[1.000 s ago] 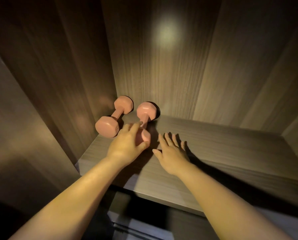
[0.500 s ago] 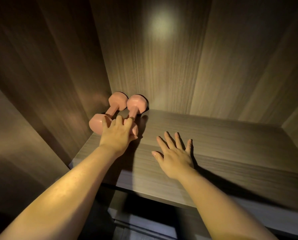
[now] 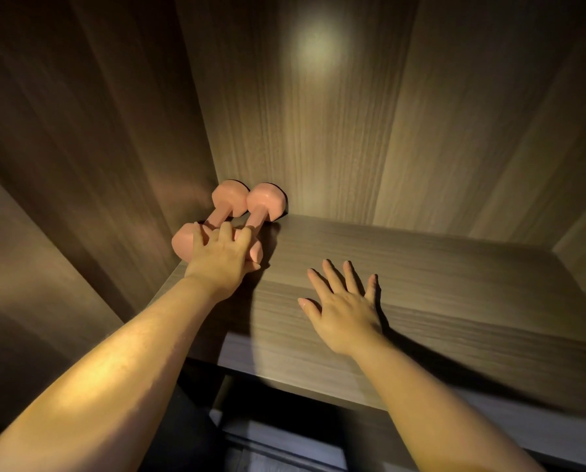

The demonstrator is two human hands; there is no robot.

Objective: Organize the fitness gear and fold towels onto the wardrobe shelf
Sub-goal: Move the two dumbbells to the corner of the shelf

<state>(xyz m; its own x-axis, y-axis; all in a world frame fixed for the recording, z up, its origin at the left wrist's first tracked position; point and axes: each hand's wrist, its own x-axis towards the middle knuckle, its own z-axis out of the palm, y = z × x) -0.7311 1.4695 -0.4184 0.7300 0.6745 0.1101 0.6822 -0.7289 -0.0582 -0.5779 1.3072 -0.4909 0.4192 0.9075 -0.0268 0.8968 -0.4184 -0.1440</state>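
Setting: inside a wood-grain wardrobe, dimly lit, seen from above and in front of a person's two bare outstretched arms.
Gear: two pink dumbbells lie side by side in the back left corner of the shelf (image 3: 421, 267), their handles pointing towards the back.
Left dumbbell (image 3: 218, 218): it lies along the side panel (image 3: 97, 131), far head close to the corner.
Right dumbbell (image 3: 261, 212): it lies just beside the first, the two far heads touching or nearly so, against the back panel (image 3: 319, 131).
Left hand (image 3: 222, 260): it lies palm down over the near ends of both weights, fingers spread and bent across the two near heads, thumb hooked round the side of the right dumbbell's near head.
Right hand (image 3: 346, 311): it is flat and wide open, palm down, fingers fanned over bare shelf and holding nothing; whether the palm presses the wood cannot be told. It is well apart from the weights.
Light: a round pale patch of light (image 3: 319, 51) sits high on the back panel, and both arms throw dark shadows to the right across the shelf.
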